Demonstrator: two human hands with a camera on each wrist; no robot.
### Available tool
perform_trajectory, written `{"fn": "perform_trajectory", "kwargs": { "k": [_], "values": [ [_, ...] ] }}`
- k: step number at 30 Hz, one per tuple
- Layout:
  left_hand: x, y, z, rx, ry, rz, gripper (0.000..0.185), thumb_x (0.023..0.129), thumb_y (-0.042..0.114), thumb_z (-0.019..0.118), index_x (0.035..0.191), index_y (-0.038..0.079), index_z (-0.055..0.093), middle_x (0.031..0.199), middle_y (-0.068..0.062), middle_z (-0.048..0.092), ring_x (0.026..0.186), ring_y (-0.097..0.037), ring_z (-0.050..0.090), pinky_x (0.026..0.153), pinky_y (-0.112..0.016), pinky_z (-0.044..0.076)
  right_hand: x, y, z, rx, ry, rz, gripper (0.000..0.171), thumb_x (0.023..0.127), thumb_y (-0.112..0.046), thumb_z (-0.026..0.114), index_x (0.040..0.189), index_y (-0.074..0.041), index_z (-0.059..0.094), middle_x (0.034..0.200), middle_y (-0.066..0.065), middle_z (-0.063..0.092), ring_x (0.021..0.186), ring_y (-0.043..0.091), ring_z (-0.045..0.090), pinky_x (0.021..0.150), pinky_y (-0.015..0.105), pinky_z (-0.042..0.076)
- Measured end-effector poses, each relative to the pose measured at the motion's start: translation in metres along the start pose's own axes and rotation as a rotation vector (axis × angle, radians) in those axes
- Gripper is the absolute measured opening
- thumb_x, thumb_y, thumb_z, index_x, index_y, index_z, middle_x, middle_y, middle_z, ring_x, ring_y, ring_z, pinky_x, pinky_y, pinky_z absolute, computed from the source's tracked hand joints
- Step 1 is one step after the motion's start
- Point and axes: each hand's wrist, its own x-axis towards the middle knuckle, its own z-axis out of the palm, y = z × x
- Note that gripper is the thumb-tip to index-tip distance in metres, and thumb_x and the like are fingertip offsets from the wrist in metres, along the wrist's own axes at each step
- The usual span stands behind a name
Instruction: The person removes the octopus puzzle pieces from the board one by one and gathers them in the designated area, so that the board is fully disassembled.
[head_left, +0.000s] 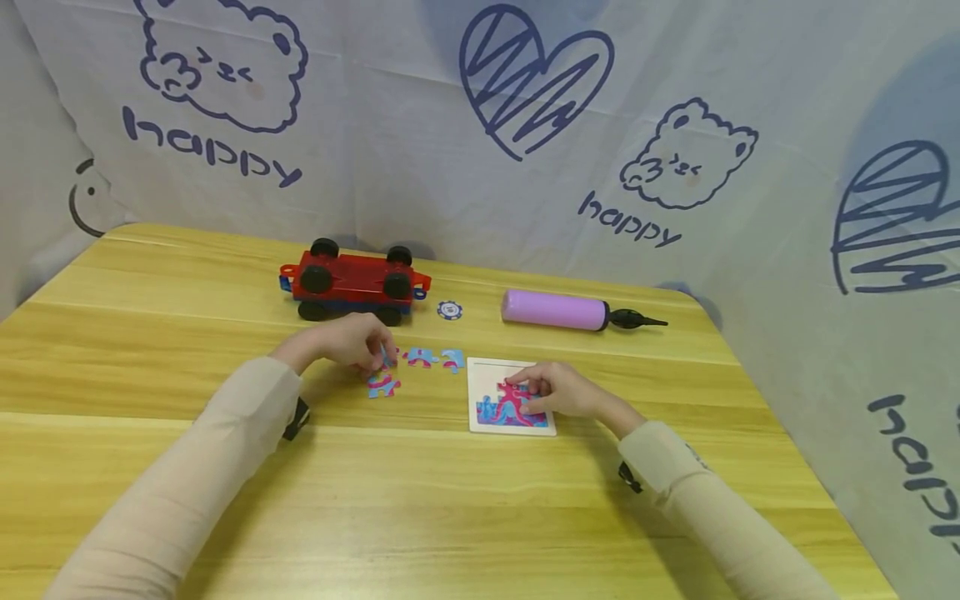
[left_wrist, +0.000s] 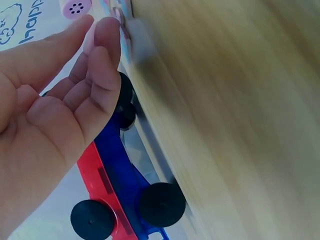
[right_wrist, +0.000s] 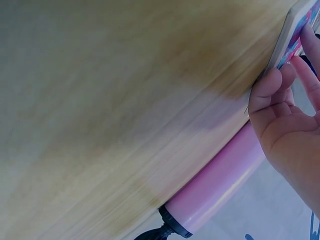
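My left hand [head_left: 377, 357] reaches over a row of loose blue-and-pink puzzle pieces [head_left: 420, 357] on the wooden table [head_left: 450, 500]. Its thumb and fingertips pinch one small piece [head_left: 387, 357], and another piece [head_left: 382, 386] lies just below it. In the left wrist view the left hand [left_wrist: 95, 27] has thumb and finger meeting at the tips. My right hand [head_left: 527, 394] rests on the white puzzle board [head_left: 480, 379], finger and thumb bent round a pink piece [head_left: 512, 395] set in it. In the right wrist view the right hand [right_wrist: 295, 80] touches the board's edge [right_wrist: 287, 35].
A red and blue toy car [head_left: 352, 283] with black wheels lies behind the left hand, also close in the left wrist view [left_wrist: 120, 190]. A blue poker chip [head_left: 449, 310] and a pink hand pump [head_left: 555, 309] lie behind the board. A printed cloth backdrop [head_left: 480, 125] surrounds the table.
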Motion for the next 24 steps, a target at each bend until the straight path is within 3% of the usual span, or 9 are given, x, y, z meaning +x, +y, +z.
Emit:
{"fn": "perform_trajectory", "kwargs": {
  "k": [14,24],
  "values": [
    [0.020,0.017,0.006,0.027,0.019,0.042,0.014,0.080,-0.002,0.059,0.094,-0.004,0.061,0.072,-0.005,0.057,0.058,-0.014,0.052,0.056,-0.025,0.044,-0.007,-0.001,-0.005,0.004,-0.014,0.005,0.047,0.074,-0.005,0.071,0.115,0.009,0.053,0.079,0.004,0.051,0.066,0.012,0.043,0.060,0.022,0.041],
    [0.040,0.033,0.015,0.049,0.046,0.076,0.014,0.082,0.003,0.061,0.094,-0.001,0.062,0.073,-0.005,0.059,0.062,-0.021,0.059,0.053,-0.023,0.042,-0.007,0.000,-0.005,0.009,0.008,0.040,0.040,0.072,-0.003,0.072,0.109,0.007,0.058,0.077,0.004,0.050,0.064,0.011,0.040,0.057,0.020,0.036]
  ]
}}
